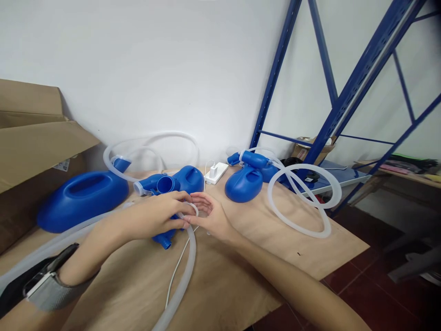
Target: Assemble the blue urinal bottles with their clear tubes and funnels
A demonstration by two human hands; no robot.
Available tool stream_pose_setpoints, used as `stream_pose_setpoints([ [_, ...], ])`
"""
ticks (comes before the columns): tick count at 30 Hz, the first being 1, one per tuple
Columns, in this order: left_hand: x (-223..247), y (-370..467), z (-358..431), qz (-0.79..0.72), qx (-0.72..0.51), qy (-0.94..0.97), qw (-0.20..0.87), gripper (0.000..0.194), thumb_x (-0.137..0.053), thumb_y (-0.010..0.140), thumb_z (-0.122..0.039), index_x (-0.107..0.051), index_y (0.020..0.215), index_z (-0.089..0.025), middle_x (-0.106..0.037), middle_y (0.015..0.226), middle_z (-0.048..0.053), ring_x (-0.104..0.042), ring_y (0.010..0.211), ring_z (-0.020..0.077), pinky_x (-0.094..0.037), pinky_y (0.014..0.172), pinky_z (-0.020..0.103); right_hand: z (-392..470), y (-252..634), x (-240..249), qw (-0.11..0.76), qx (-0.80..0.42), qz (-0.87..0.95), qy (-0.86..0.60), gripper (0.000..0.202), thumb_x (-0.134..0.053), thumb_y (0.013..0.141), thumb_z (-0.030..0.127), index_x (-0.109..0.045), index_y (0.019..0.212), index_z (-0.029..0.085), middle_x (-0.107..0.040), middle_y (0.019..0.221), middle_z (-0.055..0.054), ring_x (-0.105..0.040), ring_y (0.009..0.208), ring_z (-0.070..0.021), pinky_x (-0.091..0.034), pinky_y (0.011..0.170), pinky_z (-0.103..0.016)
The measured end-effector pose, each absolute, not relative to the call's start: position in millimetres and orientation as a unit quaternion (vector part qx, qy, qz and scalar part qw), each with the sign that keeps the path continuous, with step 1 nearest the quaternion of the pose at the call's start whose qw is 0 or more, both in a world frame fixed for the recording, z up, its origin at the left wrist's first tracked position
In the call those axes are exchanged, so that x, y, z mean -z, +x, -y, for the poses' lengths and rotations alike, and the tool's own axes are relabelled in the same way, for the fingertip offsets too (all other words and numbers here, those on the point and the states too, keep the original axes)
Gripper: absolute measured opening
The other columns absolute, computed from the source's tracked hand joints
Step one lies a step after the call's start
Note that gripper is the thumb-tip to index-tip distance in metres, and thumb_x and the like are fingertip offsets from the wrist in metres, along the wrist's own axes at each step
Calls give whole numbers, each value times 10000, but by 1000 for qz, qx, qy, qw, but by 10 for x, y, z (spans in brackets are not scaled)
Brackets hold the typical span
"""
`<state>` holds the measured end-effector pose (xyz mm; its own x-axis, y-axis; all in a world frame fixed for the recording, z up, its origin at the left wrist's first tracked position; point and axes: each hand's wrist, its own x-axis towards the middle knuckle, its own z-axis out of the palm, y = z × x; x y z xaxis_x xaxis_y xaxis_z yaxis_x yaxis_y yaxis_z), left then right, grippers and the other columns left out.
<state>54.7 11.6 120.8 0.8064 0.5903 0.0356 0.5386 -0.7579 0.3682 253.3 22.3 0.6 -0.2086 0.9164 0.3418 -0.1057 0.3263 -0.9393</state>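
Observation:
Between my two hands is the end of a milky plastic tube (188, 271), with a white ring (195, 209) at its tip. My left hand (167, 212), a watch on its wrist, pinches the tube from the left. My right hand (215, 218) curls round the same end from the right, thumb meeting the left fingertips. Partly hidden behind the left hand are a blue spouted fitting (164, 240) and a blue urinal bottle (190, 178). A blue connector with a round open mouth (166, 184) lies beside that bottle.
A larger blue bottle (84, 195) stands by an open cardboard box (34, 133) on the left. Further right are another blue bottle (243, 185) and a coiled tube (299, 225). A white power strip (220, 172) with a cable lies mid-table, near a blue metal rack (324, 133).

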Motion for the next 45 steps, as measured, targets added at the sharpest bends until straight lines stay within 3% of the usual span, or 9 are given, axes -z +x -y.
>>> stream_pose_setpoints([
  [8,-1269,376,-218,-336,-81,928,139,415,-539,983,-565,-856,927,-304,-683,1461,48,-707,1207,311,-578,911,362,-358,2622,68,557,-494,610,-270,685,-881,750,574,-608,1305,278,-644,1409,-101,-757,1072,-231,-622,995,-429],
  [13,-1291,88,-387,-474,-172,863,-21,455,-545,918,-619,-814,808,-269,-693,1458,69,-742,977,313,-577,844,428,-708,2802,150,545,-336,666,-383,478,-720,902,401,-604,1343,258,-565,1408,-115,-694,1139,-226,-590,1024,-427],
  [18,-1186,12,-574,-479,-173,861,14,477,-518,927,-595,-791,778,-233,-731,1394,96,-742,937,281,-551,880,404,-1271,2734,10,458,-139,787,-389,777,-607,860,158,-396,1605,214,-316,1616,-183,-428,1510,-310,-362,1276,-542],
  [21,-1112,45,-621,-466,-189,864,15,473,-532,922,-605,-779,874,-204,-757,1285,128,-729,938,287,-534,839,397,-1557,2595,-154,408,-78,824,-384,688,-526,856,100,-498,1538,180,-227,1703,-186,-254,1612,-352,-266,1306,-600],
  [24,-1031,57,-643,-477,-206,854,-35,524,-578,898,-604,-732,1148,-169,-751,1129,136,-703,981,320,-526,829,413,-1726,2515,-263,332,-71,881,-329,522,-474,868,97,-620,1360,189,-394,1666,-142,-201,1635,-341,-187,1310,-657],
  [30,-929,62,-672,-485,-182,853,-58,633,-577,911,-572,-655,1426,-214,-688,1242,125,-699,900,281,-530,828,405,-1796,2502,-202,360,-91,885,-280,476,-418,877,160,-608,1314,165,-635,1377,-151,-534,1348,-281,-373,1227,-534],
  [37,-922,150,-699,-485,-213,848,19,640,-622,845,-481,-682,1401,-170,-755,1320,139,-709,1130,346,-521,989,436,-1786,2420,-71,389,-82,865,-305,472,-364,917,172,-660,1283,217,-641,1360,-110,-500,1353,-269,-328,1226,-492],
  [41,-926,304,-737,-541,-271,787,118,696,-688,765,-663,-755,1264,-182,-807,1144,116,-720,1015,341,-547,901,416,-1791,2392,-30,406,-64,857,-310,466,-373,919,165,-677,1267,229,-645,1359,-103,-497,1349,-270,-327,1217,-480],
  [45,-935,518,-902,-611,-320,693,207,802,-302,918,-809,-827,882,-204,-810,922,109,-723,962,340,-547,902,415,-1785,2386,-10,414,-53,852,-316,466,-369,925,158,-676,1270,221,-643,1374,-104,-497,1345,-271,-345,1198,-463],
])
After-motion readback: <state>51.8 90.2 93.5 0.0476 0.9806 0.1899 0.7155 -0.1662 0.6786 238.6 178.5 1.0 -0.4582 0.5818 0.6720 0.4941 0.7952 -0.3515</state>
